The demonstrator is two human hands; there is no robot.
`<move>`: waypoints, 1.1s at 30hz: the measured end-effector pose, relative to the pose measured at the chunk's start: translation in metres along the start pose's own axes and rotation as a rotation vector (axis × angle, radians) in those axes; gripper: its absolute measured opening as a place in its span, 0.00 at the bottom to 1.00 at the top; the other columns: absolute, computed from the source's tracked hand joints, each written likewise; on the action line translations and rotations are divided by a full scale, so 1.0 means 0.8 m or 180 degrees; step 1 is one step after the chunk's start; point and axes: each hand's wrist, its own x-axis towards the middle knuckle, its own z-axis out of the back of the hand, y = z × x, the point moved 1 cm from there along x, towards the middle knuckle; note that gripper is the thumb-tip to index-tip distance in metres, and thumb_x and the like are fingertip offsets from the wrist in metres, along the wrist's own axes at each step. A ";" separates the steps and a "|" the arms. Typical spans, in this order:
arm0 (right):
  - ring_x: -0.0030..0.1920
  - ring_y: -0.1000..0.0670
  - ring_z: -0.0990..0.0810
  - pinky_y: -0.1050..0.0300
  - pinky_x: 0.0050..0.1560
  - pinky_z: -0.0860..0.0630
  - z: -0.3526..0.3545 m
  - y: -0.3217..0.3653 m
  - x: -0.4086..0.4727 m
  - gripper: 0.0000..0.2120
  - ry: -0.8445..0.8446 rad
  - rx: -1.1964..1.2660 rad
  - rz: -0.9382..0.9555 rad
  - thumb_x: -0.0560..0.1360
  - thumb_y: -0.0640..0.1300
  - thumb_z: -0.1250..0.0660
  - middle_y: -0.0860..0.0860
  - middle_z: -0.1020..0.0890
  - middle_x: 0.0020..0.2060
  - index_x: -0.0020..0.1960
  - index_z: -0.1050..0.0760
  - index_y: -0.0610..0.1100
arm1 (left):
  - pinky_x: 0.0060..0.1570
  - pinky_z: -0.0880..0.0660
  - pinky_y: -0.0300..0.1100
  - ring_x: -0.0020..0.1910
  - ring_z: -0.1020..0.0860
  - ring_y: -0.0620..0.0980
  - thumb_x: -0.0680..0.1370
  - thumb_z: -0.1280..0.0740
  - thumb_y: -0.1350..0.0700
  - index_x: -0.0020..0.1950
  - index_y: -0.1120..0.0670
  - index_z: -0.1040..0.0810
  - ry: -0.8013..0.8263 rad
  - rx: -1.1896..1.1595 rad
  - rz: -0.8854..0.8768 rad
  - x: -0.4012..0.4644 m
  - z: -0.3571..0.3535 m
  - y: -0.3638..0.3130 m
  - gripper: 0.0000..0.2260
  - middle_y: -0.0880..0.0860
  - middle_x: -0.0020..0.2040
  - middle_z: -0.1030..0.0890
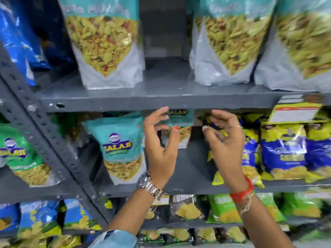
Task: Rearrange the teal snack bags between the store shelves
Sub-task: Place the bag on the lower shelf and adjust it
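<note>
Three large teal-and-white snack bags stand on the upper shelf: one at left (105, 42), one at centre right (231, 40) and one at far right (302, 47), with a gap between the first two. On the middle shelf a teal bag (123, 147) leans at the front. A second teal bag (180, 120) stands further back. My left hand (161, 144) is spread open just in front of that rear bag, fingertips near its top. My right hand (225, 138) hovers to its right with fingers curled and apart, holding nothing.
The grey metal shelf edge (161, 102) runs just above my hands. A slotted upright (59, 145) slants at left. Blue-and-yellow bags (283, 151) crowd the middle shelf's right, a green bag (21, 154) sits at left. Chip bags (186, 208) fill the lower shelves.
</note>
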 end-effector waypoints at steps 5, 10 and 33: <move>0.36 0.54 0.19 0.56 0.41 0.20 0.086 0.054 0.053 0.11 -0.0618 -0.0135 0.0366 0.70 0.39 0.34 0.54 0.17 0.39 0.43 0.25 0.55 | 0.48 0.28 0.33 0.49 0.24 0.42 0.73 0.37 0.63 0.51 0.45 0.28 0.0886 -0.0363 -0.0149 0.045 -0.097 -0.057 0.14 0.49 0.52 0.24; 0.37 0.62 0.20 0.63 0.42 0.23 0.157 0.098 0.111 0.11 -0.1384 -0.0362 0.0741 0.66 0.40 0.32 0.57 0.20 0.37 0.43 0.27 0.55 | 0.52 0.28 0.29 0.54 0.25 0.43 0.73 0.36 0.57 0.53 0.46 0.29 0.1331 -0.0750 0.0181 0.074 -0.184 -0.083 0.11 0.47 0.54 0.24; 0.62 0.46 0.24 0.40 0.63 0.26 0.223 0.100 0.175 0.43 0.0186 -0.0830 -0.0198 0.50 0.62 0.21 0.51 0.22 0.61 0.60 0.37 0.58 | 0.62 0.35 0.45 0.69 0.34 0.55 0.70 0.29 0.53 0.72 0.56 0.44 0.1182 -0.0257 0.1271 0.084 -0.273 -0.110 0.36 0.56 0.72 0.34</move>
